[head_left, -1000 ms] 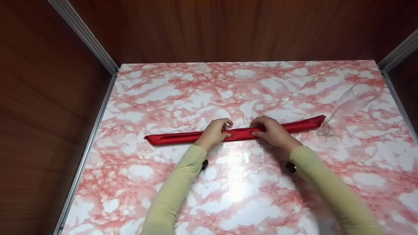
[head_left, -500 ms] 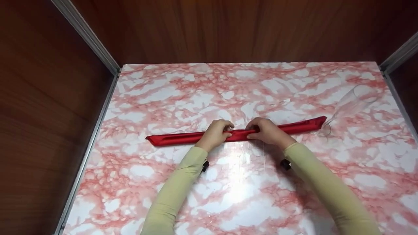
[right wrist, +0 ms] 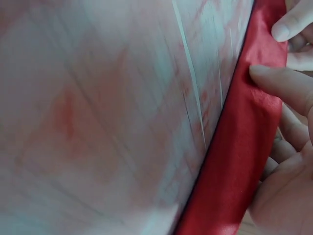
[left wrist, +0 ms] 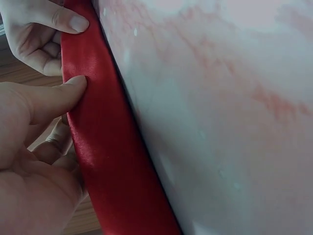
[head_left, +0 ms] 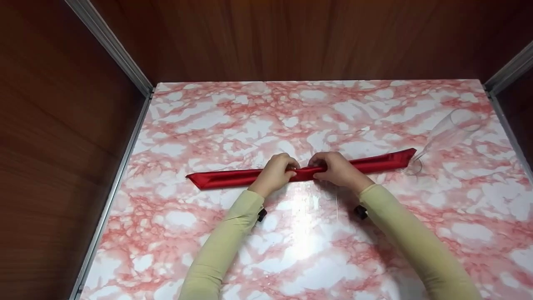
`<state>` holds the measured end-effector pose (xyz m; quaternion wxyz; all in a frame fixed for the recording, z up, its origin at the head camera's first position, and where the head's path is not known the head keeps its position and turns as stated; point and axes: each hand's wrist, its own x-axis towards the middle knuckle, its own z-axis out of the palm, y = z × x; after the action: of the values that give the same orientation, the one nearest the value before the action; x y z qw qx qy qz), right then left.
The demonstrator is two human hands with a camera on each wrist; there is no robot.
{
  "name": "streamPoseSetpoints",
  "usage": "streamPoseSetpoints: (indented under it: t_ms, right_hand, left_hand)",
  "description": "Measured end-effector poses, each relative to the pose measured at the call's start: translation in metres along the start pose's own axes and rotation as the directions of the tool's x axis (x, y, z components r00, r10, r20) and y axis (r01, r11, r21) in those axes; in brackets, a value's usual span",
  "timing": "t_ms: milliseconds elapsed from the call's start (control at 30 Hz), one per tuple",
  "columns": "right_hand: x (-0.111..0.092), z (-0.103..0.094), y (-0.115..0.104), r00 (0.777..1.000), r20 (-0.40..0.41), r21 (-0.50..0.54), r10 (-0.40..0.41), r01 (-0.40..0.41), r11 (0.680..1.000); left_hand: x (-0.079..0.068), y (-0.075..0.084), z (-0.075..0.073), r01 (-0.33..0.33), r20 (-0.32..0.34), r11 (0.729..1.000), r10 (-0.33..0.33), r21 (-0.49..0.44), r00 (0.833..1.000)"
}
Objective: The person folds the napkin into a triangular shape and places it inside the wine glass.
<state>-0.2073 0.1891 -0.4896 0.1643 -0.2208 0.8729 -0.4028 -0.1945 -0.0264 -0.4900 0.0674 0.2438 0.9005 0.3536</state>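
A red satin cloth (head_left: 227,178), folded into a long narrow strip with slanted ends, lies across the middle of the table. My left hand (head_left: 275,171) pinches the strip near its centre, thumb on the front face and fingers behind the far edge. Close beside it, my right hand (head_left: 336,168) pinches the cloth the same way. In the left wrist view the left thumb (left wrist: 58,100) presses on the red fabric (left wrist: 112,161). The right wrist view has the right thumb (right wrist: 281,83) on the satin (right wrist: 230,156), with the other hand's thumb just above. Fingers behind the cloth are partly hidden.
A clear stemmed glass (head_left: 447,131) is at the right, its round foot (head_left: 413,167) close to the strip's right end. Brown wood panels (head_left: 291,39) edge the red-and-white marbled table (head_left: 187,250) at the back and sides.
My right hand has slid left along the strip, closer to my left hand. The left hand has barely moved. The cloth's left end has dipped slightly towards me.
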Motion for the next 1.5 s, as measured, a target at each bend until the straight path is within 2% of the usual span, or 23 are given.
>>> streamPoseSetpoints:
  t_ms: [100,233,467,600,800,933,1067,1167,1333,1500]
  right_hand:
    - [-0.002,0.002,-0.001,1.000,-0.030,0.042,-0.009,0.010,0.999]
    - [-0.006,0.002,-0.002,0.992,-0.107,0.046,-0.060,0.066,0.997]
    - [-0.010,0.000,-0.006,0.961,-0.226,0.045,-0.157,0.172,0.984]
    - [-0.010,-0.005,-0.010,0.926,-0.320,-0.013,-0.202,0.209,0.978]
    - [-0.010,-0.014,-0.019,0.866,-0.445,0.013,-0.225,0.258,0.966]
    - [-0.010,-0.020,-0.031,0.823,-0.522,0.052,-0.225,0.294,0.954]
    - [-0.016,-0.026,-0.054,0.783,-0.579,0.082,-0.229,0.335,0.939]
    - [-0.020,-0.031,-0.070,0.761,-0.615,0.125,-0.208,0.354,0.927]
    - [-0.019,-0.037,-0.078,0.740,-0.654,0.218,-0.153,0.378,0.900]
    - [-0.017,-0.039,-0.079,0.725,-0.677,0.272,-0.128,0.408,0.872]
  left_hand:
    - [-0.002,0.001,-0.001,-0.025,-0.017,1.000,0.025,-0.012,1.000]
    - [-0.004,0.004,-0.003,-0.049,-0.034,0.997,0.048,-0.057,0.998]
    - [-0.007,0.012,-0.009,-0.064,-0.058,0.989,0.057,-0.130,0.997]
    - [-0.007,0.019,-0.014,-0.075,-0.080,0.985,0.063,-0.156,0.995]
    - [-0.004,0.029,-0.026,-0.123,-0.152,0.971,0.093,-0.207,0.984]
    - [0.003,0.035,-0.034,-0.110,-0.175,0.962,0.067,-0.248,0.982]
    - [0.010,0.040,-0.042,-0.087,-0.189,0.956,0.033,-0.281,0.981]
    - [0.014,0.045,-0.049,-0.050,-0.164,0.948,-0.003,-0.316,0.986]
    - [0.020,0.054,-0.058,0.007,-0.079,0.918,-0.042,-0.396,0.996]
    - [0.024,0.060,-0.064,0.039,-0.025,0.898,-0.056,-0.439,0.998]
